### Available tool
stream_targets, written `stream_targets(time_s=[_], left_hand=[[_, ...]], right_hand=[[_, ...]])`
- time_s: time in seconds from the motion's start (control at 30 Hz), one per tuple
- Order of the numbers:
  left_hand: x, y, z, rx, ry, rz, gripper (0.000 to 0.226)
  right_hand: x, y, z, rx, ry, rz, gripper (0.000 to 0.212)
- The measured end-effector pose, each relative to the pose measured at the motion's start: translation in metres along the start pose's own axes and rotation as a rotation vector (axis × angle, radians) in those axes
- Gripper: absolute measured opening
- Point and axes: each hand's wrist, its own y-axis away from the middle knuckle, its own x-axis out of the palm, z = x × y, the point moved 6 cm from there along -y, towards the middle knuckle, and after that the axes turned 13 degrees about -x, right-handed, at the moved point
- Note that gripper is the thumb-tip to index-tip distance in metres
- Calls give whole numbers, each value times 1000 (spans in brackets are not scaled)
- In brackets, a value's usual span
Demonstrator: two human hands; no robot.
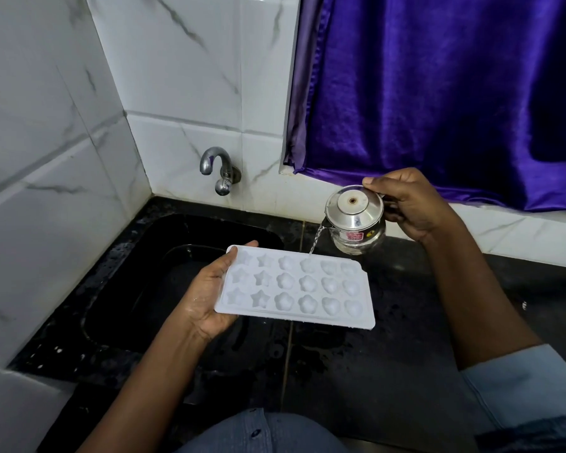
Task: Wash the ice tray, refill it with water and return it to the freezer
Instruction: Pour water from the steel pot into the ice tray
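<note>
White marble-patterned wall tiles (62,158) meet in a corner at the upper left of the frame, and a purple satin curtain (438,93) fills the upper right. Below them runs a wet black stone counter (389,354) with a black sunken sink basin (151,273) at centre left; a curved metal wall tap (218,170) sits above the basin's far edge. The white plastic ice tray (294,287) is at the centre of the frame, held roughly level above the counter at the basin's right edge. It has three rows of six moulds: stars at the left, flowers in the middle, hearts at the right. The left hand (206,295) grasps the tray's left short end, thumb on the upper rim and fingers underneath. The right hand (412,204), right of centre, has its fingers wrapped around the handle of a small glass jug with a steel lid (355,220), one digit lying on the lid's edge. The jug is tilted toward the left, and a thin stream of water (316,240) falls from its spout into a flower mould in the tray's far row. A light blue sleeve (520,387) covers the right forearm at the lower right.
</note>
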Motion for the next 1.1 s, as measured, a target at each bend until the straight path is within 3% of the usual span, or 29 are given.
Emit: stream_targets(time_s=[1.1], left_hand=[[1,-14,10,-13,14,12,44]], right_hand=[[30,-7,22,-52,17,32,25]])
